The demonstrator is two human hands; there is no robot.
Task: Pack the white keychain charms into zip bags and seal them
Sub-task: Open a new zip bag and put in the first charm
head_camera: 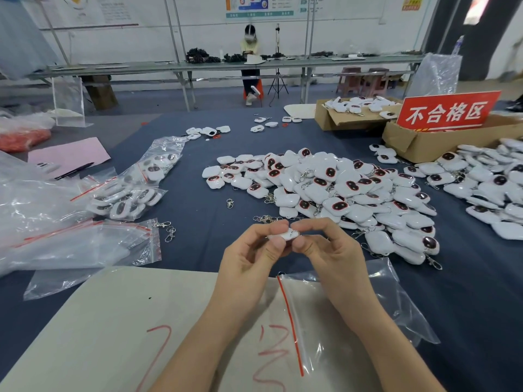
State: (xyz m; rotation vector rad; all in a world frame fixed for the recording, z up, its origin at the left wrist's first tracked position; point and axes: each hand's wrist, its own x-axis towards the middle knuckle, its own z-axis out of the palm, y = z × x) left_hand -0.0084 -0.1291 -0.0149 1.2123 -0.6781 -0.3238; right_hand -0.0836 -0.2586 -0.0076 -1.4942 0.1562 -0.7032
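Lying at the near table edge, a clear zip bag (396, 295) overlaps a beige sheet (113, 321) beneath the right forearm. Just beyond, the left hand (249, 256) and right hand (325, 247) pinch one white charm (285, 235) between their fingertips. Bare blue cloth (192, 210) separates them from the charm pile (325, 188). Filled bags (133, 188) lie left, and a cardboard box (424, 145) sits far right.

Both bare forearms angle in from bottom edge, converging at centre. L hand (249, 257) & R hand (329, 250) face each other, fingers (317, 225) curled, thumb + fingertips of each pinching one white keychain charm (284, 235) btwn them.
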